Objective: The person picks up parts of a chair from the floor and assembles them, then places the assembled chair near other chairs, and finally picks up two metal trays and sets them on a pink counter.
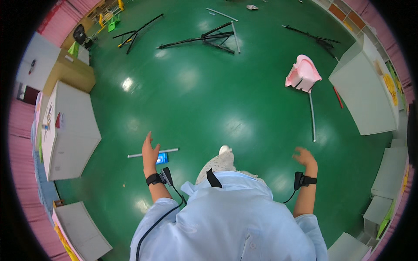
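Note:
My left hand hangs in the air with its fingers and thumb apart and nothing in it. In the picture it overlaps a thin white rod and a blue packet on the green floor, both partly hidden behind it. Out to the right, my right hand is also empty, its fingers spread and slightly blurred. The closest thing to it is another pale rod, which runs across the floor from a pink plastic child's seat. Each wrist wears a black strapped device with a cable.
Black folded stands lie across the far floor, with more rods nearby. A red stick rests beside a white cabinet on the right. To the left stand a white-topped table and a tan box. My white shoe steps forward.

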`<action>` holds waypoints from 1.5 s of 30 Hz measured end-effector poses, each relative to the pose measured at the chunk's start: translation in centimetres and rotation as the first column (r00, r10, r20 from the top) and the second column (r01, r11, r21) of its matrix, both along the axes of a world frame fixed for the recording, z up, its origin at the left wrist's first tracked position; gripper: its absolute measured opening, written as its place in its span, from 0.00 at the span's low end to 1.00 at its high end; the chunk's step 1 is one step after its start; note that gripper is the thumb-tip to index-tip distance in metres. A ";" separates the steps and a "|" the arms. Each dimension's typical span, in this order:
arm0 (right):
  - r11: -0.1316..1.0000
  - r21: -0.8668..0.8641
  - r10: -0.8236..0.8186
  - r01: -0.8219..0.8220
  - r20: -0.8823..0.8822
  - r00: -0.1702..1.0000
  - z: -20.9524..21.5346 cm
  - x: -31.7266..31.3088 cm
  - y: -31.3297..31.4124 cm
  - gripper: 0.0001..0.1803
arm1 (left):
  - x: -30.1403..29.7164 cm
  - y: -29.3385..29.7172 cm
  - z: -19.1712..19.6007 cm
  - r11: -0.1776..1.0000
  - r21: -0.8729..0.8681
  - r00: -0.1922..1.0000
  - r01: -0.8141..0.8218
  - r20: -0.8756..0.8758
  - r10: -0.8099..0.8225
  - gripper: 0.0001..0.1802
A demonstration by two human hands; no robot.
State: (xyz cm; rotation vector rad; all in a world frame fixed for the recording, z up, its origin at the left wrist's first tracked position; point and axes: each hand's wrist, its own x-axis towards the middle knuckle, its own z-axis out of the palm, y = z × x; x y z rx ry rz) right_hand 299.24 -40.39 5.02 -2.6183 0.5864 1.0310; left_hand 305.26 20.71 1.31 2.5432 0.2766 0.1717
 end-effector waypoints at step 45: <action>0.950 -0.123 0.296 -0.287 0.648 0.702 8.1 142.1 -44.2 0.39 | 131.8 -46.0 5.6 0.961 0.074 0.961 -0.268 -0.055 0.272 0.55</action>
